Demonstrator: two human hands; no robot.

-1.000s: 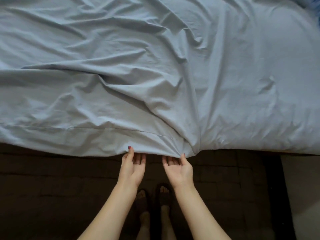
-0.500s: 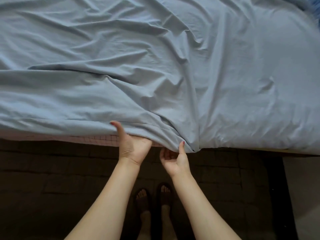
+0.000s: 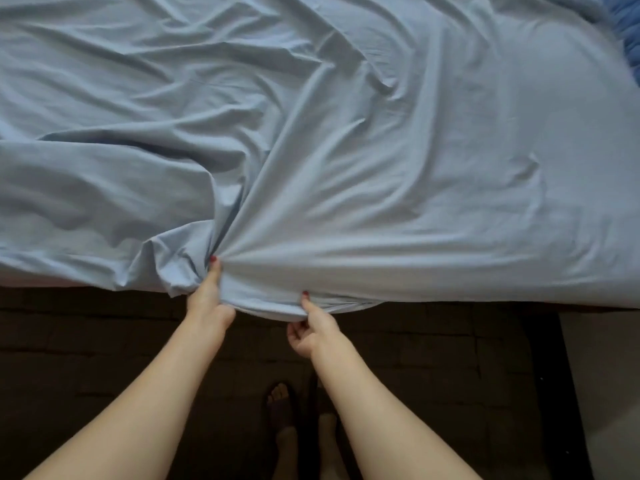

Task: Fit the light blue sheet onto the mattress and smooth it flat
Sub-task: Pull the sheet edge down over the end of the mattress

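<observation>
Dark floor (image 3: 104,358) below bed edge.
Light blue sheet (image 3: 381,168): creased, bunched; left hand (image 3: 207,303) and right hand (image 3: 313,327) fingers pinching its hem.

Bedroom in a home, prob. — a bed fills most of the view, covered w/ a wrinkled light blue sheet (image 3: 398,150). Dark floor (image 3: 86,348) below the bed edge, feet in dark slippers (image 3: 280,407) standing on it — a darker blue fabric (image 3: 625,26) at the far right corner.

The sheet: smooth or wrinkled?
Wrinkled. The sheet shows folds fanning out from where the left hand and right hand grip its edge.
</observation>
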